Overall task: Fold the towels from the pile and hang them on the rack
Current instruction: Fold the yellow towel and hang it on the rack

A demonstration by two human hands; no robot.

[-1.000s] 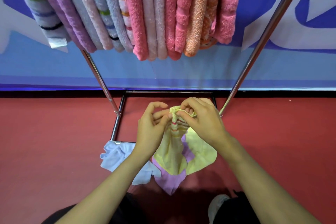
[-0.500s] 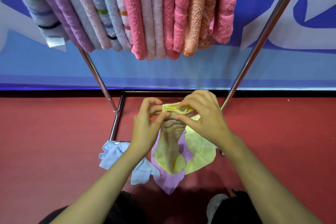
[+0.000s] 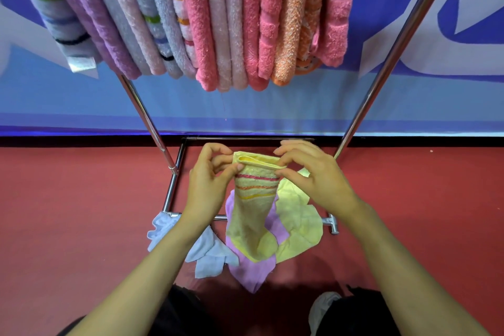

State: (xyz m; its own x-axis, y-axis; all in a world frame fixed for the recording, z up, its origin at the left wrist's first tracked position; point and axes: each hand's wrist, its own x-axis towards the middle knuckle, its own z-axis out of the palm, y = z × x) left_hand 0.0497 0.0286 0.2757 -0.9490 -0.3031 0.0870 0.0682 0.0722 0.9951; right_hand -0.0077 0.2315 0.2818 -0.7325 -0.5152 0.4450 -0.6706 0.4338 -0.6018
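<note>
A yellow towel (image 3: 252, 210) with red and orange stripes hangs folded lengthwise in front of me. My left hand (image 3: 208, 185) pinches its top left corner and my right hand (image 3: 313, 174) pinches its top right corner. Below it on the red floor lies the pile: a lilac towel (image 3: 252, 273), another yellow towel (image 3: 297, 226) and a white towel (image 3: 207, 251). Several folded towels (image 3: 218, 22) in grey, purple, pink and orange hang side by side on the metal rack (image 3: 392, 54) above.
The rack's chrome legs (image 3: 147, 117) slant down to a base frame (image 3: 171, 194) on the red floor. A blue and white banner (image 3: 272, 112) stands behind. My knees and a white shoe (image 3: 321, 308) show at the bottom edge.
Both hands have spread apart along the yellow towel's top edge, widening the bunched fold into a flat band, and have lifted it slightly.
</note>
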